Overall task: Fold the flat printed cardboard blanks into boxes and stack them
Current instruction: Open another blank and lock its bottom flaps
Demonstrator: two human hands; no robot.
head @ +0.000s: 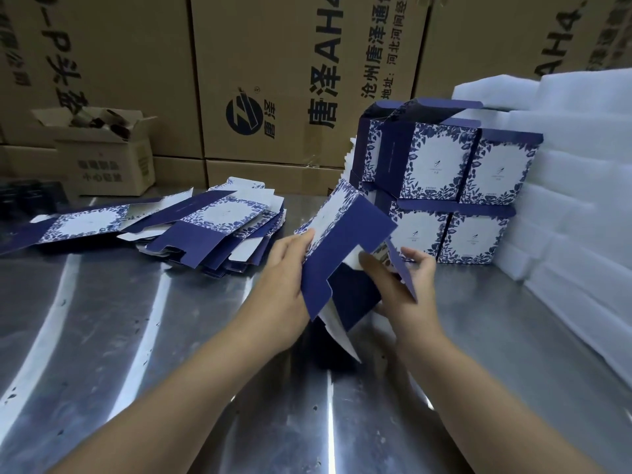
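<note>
Holds the half-folded blank (345,241) up off the steel table (136,336), tilted, navy flaps splayed, white inside showing at the bottom. Likely done so the panels can swing freely while squaring up. Sits mid-frame, just in front of the stack of folded boxes (444,186); cannot tell whether the lowest white flap touches the tabletop.

Grips the left edge with the left hand (284,268): fingers curled over the printed floral panel, thumb out of sight behind the card. Pinches a navy side flap with the right hand (407,285): thumb pressing into the open interior, fingers wrapped behind the flap, wrist cocked inward. Looks like mid-fold on a flap, box not yet closed.

Reaches forward with both bare forearms, converging on the blank from the frame's bottom edge.

Has the pile of flat blanks (205,230) fanned loosely on the left, near the left hand — judged handy for the next pick. Has the stack two tiers high on the right, flaps up, butted against white foam sheets (581,165) — probably as a backstop. Shows large brown cartons (273,80) behind the bench and a small open carton (102,159) at far left.
</note>
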